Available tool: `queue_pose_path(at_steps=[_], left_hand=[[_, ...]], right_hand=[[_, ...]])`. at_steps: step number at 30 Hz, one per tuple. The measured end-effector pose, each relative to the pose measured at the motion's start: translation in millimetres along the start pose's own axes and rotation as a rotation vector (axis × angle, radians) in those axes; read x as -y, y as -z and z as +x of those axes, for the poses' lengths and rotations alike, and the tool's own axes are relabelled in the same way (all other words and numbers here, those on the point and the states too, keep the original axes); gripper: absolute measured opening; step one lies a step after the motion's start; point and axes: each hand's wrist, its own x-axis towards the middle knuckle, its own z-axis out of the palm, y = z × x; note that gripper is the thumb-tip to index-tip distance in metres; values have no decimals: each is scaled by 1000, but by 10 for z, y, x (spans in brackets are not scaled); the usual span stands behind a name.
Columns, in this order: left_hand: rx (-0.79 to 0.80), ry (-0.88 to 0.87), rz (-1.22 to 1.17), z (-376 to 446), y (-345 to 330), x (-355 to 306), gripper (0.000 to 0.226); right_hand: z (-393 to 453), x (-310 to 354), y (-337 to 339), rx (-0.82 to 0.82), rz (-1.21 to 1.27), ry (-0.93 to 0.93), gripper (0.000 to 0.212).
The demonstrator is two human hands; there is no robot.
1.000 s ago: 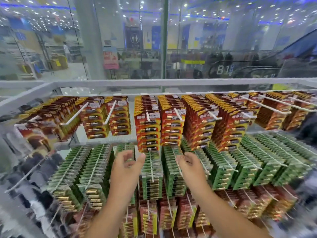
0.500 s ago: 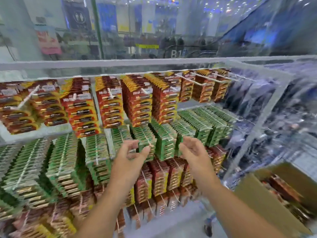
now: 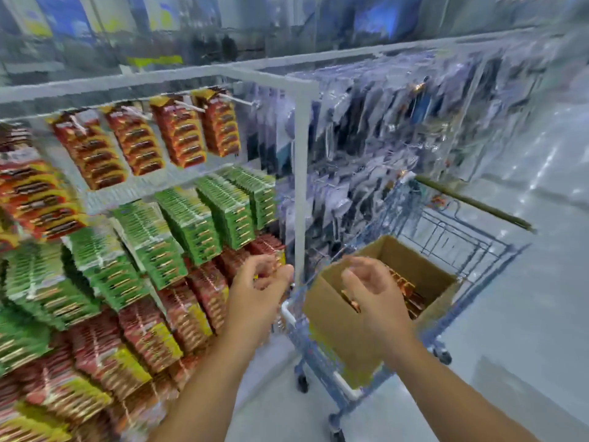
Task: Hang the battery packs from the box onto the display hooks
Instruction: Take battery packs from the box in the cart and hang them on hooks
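Observation:
An open cardboard box [image 3: 338, 327] sits in a blue cart, with copper-red battery packs [image 3: 406, 290] standing inside. My right hand [image 3: 374, 290] hovers over the box's near-left part, fingers loosely curled and empty. My left hand [image 3: 255, 293] is left of the box, in front of the rack's lower red packs [image 3: 197, 306], fingers bent and holding nothing. On the rack hang rows of orange-red packs [image 3: 181, 135] on white display hooks [image 3: 237, 99], with green packs [image 3: 204, 218] below. The picture is blurred.
The blue wire cart [image 3: 452, 240] stands on a pale glossy floor [image 3: 526, 282] to the right of the rack. A white rack post [image 3: 301, 186] rises between my hands. Clear-bagged dark goods [image 3: 366, 148] hang on the rack's right side.
My view has swung right, away from the rack front toward the cart and box. Both hands left the green packs and moved down and right; the right now hovers over the box.

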Motion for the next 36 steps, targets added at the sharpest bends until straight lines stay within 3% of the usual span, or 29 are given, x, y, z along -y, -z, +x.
queue_pose_path(at_steps=[8, 17, 24, 29, 36], left_hand=[[67, 110, 19, 534, -1389, 155, 18], [164, 248, 72, 1527, -2448, 796, 26], [64, 425, 102, 1956, -3068, 1253, 35], [-154, 586, 132, 2162, -3472, 1652, 39], [-411, 802, 149, 2211, -4024, 2291, 38]], right_hand=[[963, -449, 1131, -60, -98, -42, 21], [1913, -1112, 1699, 93, -354, -165, 23], [2687, -1818, 2096, 455, -577, -281, 30], [3279, -2484, 2237, 778, -675, -364, 31], [3672, -3372, 2253, 1326, -944, -366, 51]])
